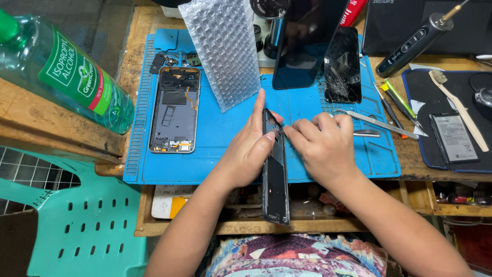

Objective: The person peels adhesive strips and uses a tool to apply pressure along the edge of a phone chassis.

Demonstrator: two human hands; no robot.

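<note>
My left hand (pixel 247 149) grips a dark phone frame (pixel 275 179), held on edge above the blue work mat (pixel 225 133), with its index finger stretched up along the top. My right hand (pixel 323 146) has its fingers curled, and its fingertips press against the frame's upper right side. An opened phone body (pixel 175 110) with exposed internals lies flat on the mat to the left. A cracked black screen (pixel 343 65) lies at the back right of the mat.
A bubble-wrap sleeve (pixel 225 51) and a dark panel (pixel 305 43) stand at the back. A clear green-labelled bottle (pixel 66 77) sits on the left ledge. Tweezers (pixel 376 123), a powered screwdriver (pixel 415 43), a brush (pixel 458 107) and a battery (pixel 453 138) lie right. An open drawer (pixel 246 213) is below.
</note>
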